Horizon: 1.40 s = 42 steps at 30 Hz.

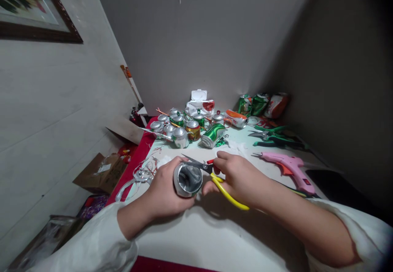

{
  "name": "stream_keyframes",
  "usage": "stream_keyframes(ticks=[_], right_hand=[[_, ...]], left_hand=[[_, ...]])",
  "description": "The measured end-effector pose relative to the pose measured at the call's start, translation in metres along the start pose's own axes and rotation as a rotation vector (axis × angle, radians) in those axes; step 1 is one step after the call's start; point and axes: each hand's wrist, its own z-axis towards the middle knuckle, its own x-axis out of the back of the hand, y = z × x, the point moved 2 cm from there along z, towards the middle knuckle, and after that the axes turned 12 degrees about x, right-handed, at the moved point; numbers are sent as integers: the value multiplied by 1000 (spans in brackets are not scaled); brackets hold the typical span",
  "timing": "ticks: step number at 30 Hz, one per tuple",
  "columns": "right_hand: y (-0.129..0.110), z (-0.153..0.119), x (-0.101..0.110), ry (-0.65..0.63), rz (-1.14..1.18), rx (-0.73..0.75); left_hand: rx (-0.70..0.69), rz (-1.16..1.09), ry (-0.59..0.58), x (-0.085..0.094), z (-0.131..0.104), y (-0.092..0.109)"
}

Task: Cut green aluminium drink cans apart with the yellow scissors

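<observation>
Can [188, 179] | left fingers [171, 165] grip it | right fingers [222, 163] grip scissors [209, 169] | pack [196, 107] lettering blurred

Some things were covered, cropped or unclear.
The left hand [168, 186] hid much of the can's [188, 178] outer wall, and the right hand [235, 174] part of the scissors [215, 177]. Edges cut off the picture [37, 8] and sleeves [92, 239]. The carton's [102, 174] print was too small to read; the rearmost red can [276, 105] looked blurred.
</observation>
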Motion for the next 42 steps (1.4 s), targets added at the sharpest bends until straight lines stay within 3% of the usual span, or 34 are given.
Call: stream_keyframes(ticks=[6,11,34,42], right_hand=[[-4,0,-3,159,82,-42],[-13,-1,3,55,61,-54],[1,-2,9,2,108,35],[-10,-3,17,-103,100,47]], left_hand=[[-42,21,193,8,3,-3],[-16,82,118,6,3,-5],[-67,26,-81,9,5,-5],[-92,52,-121,9,4,-4]])
